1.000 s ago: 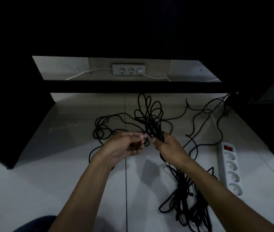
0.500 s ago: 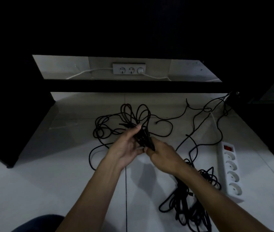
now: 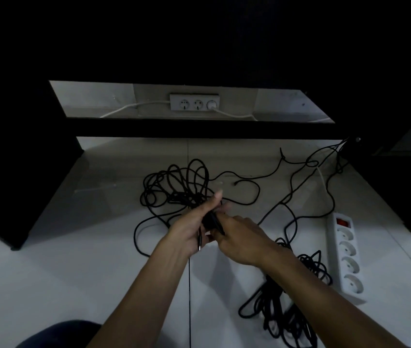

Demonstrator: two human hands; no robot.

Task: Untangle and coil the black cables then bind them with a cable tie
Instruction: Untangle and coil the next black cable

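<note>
**Both hands close on a gathered bundle of black cable over the tiled floor**

Head view: Your left hand (image 3: pixel 191 231) and right hand (image 3: pixel 240 238) meet at the middle of the frame, each with its fingers curled around the same gathered stretch of the black cables (image 3: pixel 184 187). The held part runs along a diagonal, from lower right up toward the upper left, and fans out beyond your left hand into several upright loops that point away from you. Looser strands trail across the floor (image 3: pixel 73 272) to the left and off toward the far right corner. A second heap of black cable (image 3: pixel 282 312) lies on the floor under your right forearm. Just beside it, a white power strip (image 3: pixel 347 257) lies lengthwise, its red switch at the far end. A white wall socket strip (image 3: pixel 194 102) sits beyond the dark shelf (image 3: pixel 199 128).
</note>
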